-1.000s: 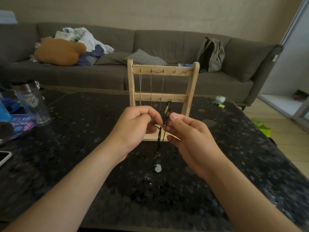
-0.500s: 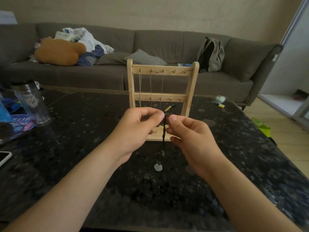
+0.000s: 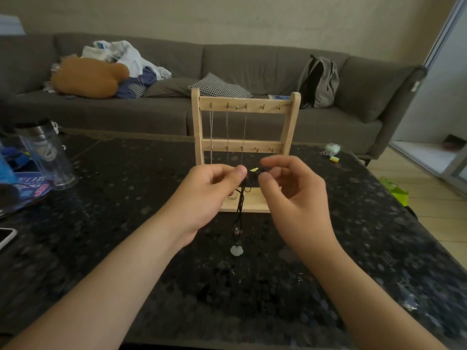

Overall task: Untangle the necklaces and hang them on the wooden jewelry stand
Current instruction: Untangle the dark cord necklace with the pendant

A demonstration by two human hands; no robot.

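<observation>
Both hands are hovering over the dark speckled table (image 3: 126, 198), close together, just in front of the wooden jewelry stand (image 3: 290, 122). Thumb and forefinger of the left hand (image 3: 209, 195) are pinching the black cord necklace (image 3: 240, 205) near its top end, with the other fingers curling under. Just beside it the right hand (image 3: 295, 200) is sitting with fingers loosely curling and the forefinger sticking out above the rest. Its thumb tip is touching or nearly touching the cord's knotted top. That spot is blurring, so cannot tell if it is actually gripping.

Between the two hands' fingertips a gold clasp (image 3: 253, 170) is showing. From the left pinch the cord is hanging straight down, passing in front of the stand's base, with small beads partway down. At the bottom a pale green pendant (image 3: 236, 250) is dangling, either just above the table or on it, cannot tell which.

On the table the stand is standing upright, showing two hook rails. Three thin silver chains (image 3: 227, 130) are hanging from hooks on the left part of the top rail, running down past the lower rail.

At the table's left a clear tumbler (image 3: 48, 155) is standing, and a phone (image 3: 6, 237) corner is peeking in at the left edge. Behind, a grey sofa (image 3: 252, 64) is running along the wall, carrying an orange plush (image 3: 86, 79), a checked cushion (image 3: 219, 87) and a grey backpack (image 3: 319, 83).
</observation>
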